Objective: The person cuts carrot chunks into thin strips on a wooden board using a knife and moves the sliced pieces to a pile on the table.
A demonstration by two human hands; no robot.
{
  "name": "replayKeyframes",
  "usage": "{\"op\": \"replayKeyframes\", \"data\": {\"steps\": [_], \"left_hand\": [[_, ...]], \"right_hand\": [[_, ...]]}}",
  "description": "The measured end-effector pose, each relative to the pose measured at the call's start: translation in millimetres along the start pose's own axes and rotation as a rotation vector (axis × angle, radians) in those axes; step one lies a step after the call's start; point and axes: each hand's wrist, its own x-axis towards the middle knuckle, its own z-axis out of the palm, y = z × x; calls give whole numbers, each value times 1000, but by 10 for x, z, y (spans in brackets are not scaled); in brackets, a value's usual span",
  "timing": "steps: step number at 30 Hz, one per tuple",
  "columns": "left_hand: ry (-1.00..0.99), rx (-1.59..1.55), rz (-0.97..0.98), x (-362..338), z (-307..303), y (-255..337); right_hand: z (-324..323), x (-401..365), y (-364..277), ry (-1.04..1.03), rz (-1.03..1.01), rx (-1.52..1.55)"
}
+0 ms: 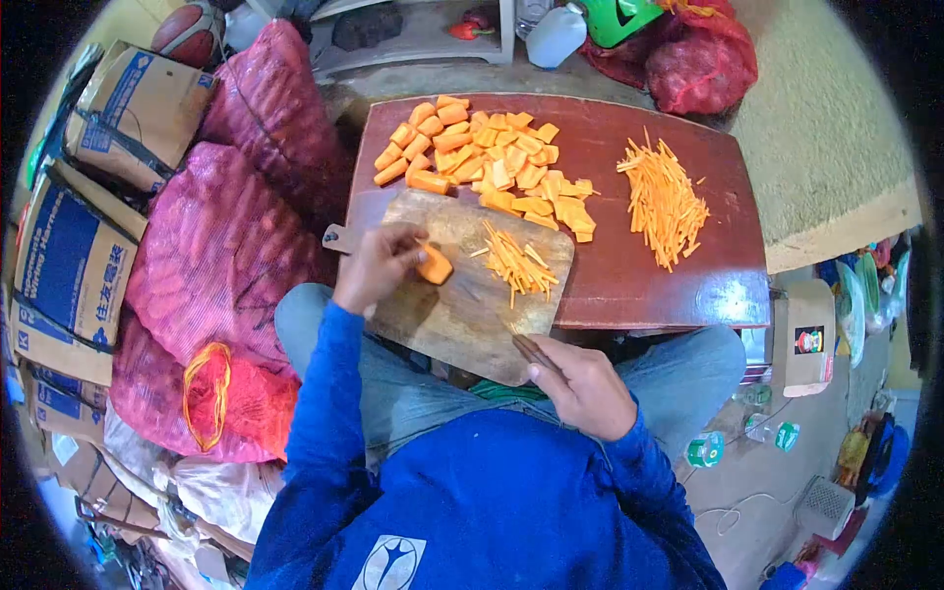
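While the carrot piece (436, 266) lies on the wooden cutting board (452, 324), gripped by the closed fingers of the left hand (377, 267), the right hand (587, 388) is clenched on a knife handle (534, 351) at the board's near edge. Thin carrot strips (516, 261) lie just beside the piece; beyond, the dark red table (639, 280) carries carrot chunks (487, 157) and a separate matchstick pile (664, 202) of carrot.

Matt worn wooden cutting board (462, 305), glossy dark-red table (678, 275), red mesh sacks (211, 246)
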Motion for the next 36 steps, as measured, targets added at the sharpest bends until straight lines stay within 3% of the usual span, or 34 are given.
{"op": "replayKeyframes", "data": {"steps": [4,6,11,14,18,25,27,36], "left_hand": [[154,124,62,-466,313,268],[355,342,330,-558,426,253],[306,259,351,-682,695,182],[322,257,470,-728,791,201],[316,181,480,-784,833,233],[328,407,488,-820,832,244],[318,502,501,-828,811,278],[342,499,530,-819,825,238]], "right_hand": [[-39,108,-10,27,75,71],[-93,223,-5,-30,88,31],[-77,514,1,79,24,-10],[-76,531,5,65,31,-22],[-29,409,-74,43,19,36],[52,223,-270,-52,139,-38],[36,220,-306,-73,57,-150],[121,479,-334,-241,151,-292]]}}
